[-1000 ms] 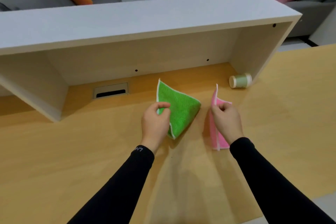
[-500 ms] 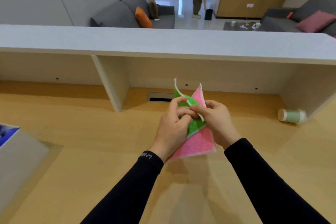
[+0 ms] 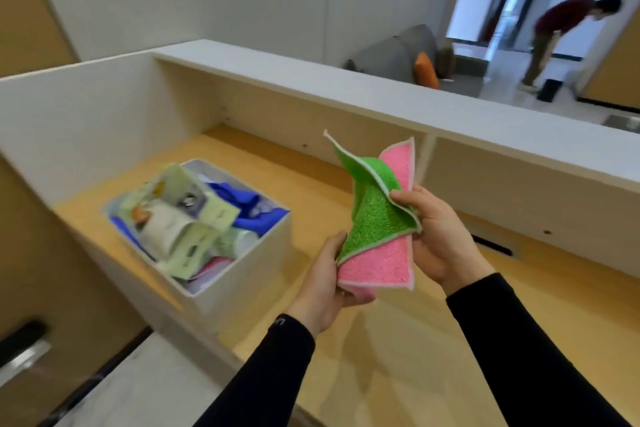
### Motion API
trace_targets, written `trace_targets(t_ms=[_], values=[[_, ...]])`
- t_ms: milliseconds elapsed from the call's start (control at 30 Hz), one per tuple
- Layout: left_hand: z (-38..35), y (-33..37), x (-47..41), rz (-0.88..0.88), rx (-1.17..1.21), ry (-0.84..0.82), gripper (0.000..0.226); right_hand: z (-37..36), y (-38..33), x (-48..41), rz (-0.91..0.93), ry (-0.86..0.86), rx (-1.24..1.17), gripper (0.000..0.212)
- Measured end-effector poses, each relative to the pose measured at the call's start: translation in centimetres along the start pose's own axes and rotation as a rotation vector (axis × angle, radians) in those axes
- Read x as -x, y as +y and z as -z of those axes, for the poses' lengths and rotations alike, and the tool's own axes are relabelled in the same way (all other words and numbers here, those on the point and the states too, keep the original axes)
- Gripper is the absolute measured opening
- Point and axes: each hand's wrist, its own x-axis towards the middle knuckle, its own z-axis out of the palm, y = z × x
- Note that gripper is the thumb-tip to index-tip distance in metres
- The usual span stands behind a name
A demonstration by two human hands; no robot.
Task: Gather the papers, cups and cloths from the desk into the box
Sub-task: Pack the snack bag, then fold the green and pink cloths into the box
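Observation:
A green cloth and a pink cloth are stacked together in the air above the wooden desk. My left hand grips their lower left edge. My right hand pinches the right side of the green cloth. To the left stands the white box, open at the top, with pale green papers, a blue cloth, a cup and something pink inside.
A white raised shelf runs along the back of the desk, with a side panel on the left. A cable slot lies behind my right hand. Far back, a person bends near a doorway by a grey sofa.
The view has swung left, so the box is now in sight and the cup on the desk is out of frame. Both hands have carried the joined cloths toward the box.

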Motion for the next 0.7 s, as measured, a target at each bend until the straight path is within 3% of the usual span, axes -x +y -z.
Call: trace_targets(t_ms=[133, 233, 333, 433, 533, 600, 633, 700], values=[[7.3, 5.7, 0.5, -0.231, 0.126, 0.118, 0.026, -7.5, 3.2, -3.5, -0.027, -0.092, -0.079, 0.032], [12.4, 10.1, 2.0, -0.44, 0.075, 0.237, 0.038, -11.9, 4.9, -5.5, 0.015, -0.128, -0.038, 0.019], [15.9, 14.2, 3.7, -0.622, -0.095, 0.413, 0.048, -15.3, 6.7, -7.3, 0.048, -0.064, 0.114, 0.016], [18.4, 16.4, 4.1, -0.75, -0.411, 0.616, 0.045, -17.5, 8.8, -9.0, 0.078, 0.0, 0.343, 0.036], [20.8, 16.2, 2.8, -0.596, -0.944, 0.759, 0.05, -17.8, 10.8, -10.7, 0.099, 0.038, 0.688, 0.069], [21.8, 14.9, 1.7, -0.362, -1.295, 0.703, 0.051, -17.7, 11.9, -11.2, 0.026, -0.006, 0.954, 0.057], [22.0, 14.4, 1.4, -0.287, -1.374, 0.667, 0.052, -17.6, 12.2, -11.3, -0.032, -0.008, 1.017, 0.046], [22.0, 13.8, 0.9, -0.283, -1.387, 0.673, 0.053, -17.1, 12.3, -11.6, -0.088, 0.059, 1.002, 0.046]])
